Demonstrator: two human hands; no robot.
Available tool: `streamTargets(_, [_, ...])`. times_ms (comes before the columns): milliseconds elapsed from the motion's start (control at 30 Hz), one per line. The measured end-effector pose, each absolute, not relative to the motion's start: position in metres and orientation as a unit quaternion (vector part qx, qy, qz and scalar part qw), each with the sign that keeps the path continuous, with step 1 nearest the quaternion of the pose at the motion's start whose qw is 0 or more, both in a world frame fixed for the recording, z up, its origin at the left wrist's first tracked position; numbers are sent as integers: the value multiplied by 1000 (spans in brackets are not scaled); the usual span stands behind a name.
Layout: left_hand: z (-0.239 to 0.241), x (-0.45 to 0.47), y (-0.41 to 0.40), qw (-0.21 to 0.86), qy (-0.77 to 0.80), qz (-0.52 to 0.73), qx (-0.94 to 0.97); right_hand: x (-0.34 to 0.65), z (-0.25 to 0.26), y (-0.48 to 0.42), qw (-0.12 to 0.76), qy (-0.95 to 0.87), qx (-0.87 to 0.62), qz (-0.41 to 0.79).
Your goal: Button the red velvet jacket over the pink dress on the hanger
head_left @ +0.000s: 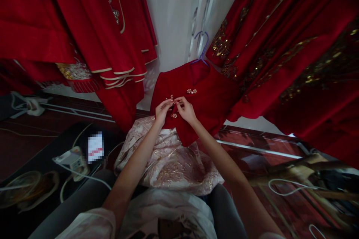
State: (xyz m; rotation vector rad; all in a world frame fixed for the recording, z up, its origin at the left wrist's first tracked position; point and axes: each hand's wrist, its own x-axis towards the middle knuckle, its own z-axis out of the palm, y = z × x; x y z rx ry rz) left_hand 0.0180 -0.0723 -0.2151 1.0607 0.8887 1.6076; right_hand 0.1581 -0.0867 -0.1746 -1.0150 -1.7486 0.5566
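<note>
A small red jacket [213,99] hangs in front of me on a purple hanger [202,46]. It has pearl-like button clasps [192,91] down its front. My left hand [162,111] and my right hand [185,110] meet at the middle clasp [173,100], fingers pinched on it from either side. Another clasp [174,115] sits just below, between my hands. A pale pink and gold brocade skirt [171,160] spreads below the jacket over my lap.
Red embroidered garments hang at the left [92,26] and at the right [294,52]. A white power strip [71,158] with cables lies on the dark floor at left. A white wall [174,15] stands behind. More cables [283,186] lie at right.
</note>
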Motion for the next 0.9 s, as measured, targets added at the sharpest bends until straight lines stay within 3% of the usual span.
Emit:
streamTargets(600, [-218,24,-61,467,377,677,426,148,-181,-78,518,-720,-437,149])
streamTargets(900, [-225,25,-49,381,369,690,492,149,-174,-66,504,-706,-480,136])
